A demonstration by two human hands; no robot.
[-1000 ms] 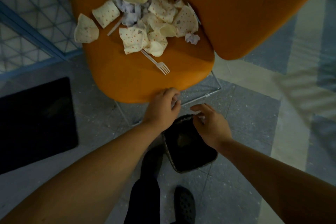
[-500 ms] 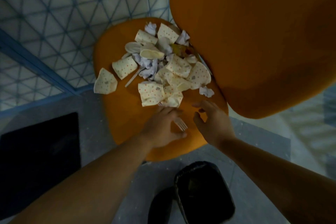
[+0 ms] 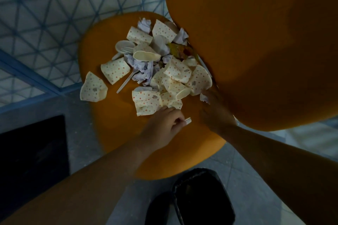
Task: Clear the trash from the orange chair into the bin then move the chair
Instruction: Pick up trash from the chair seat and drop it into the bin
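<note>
Left hand [image 3: 162, 126] has a curled grip on the white fork [image 3: 188, 121] at the near edge of the trash pile [image 3: 155, 71] on the orange chair [image 3: 113, 129], right hand [image 3: 215, 113] reaching loose-fingered for a crumpled scrap, bin [image 3: 204, 197] set below the seat for short drops

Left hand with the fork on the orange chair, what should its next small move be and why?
Probably carry the fork back and drop it into the bin. The left hand already pinches it, its tines poking out, and the bin sits open on the floor just below the chair seat's near edge. The right hand reaches toward a paper scrap.
</note>
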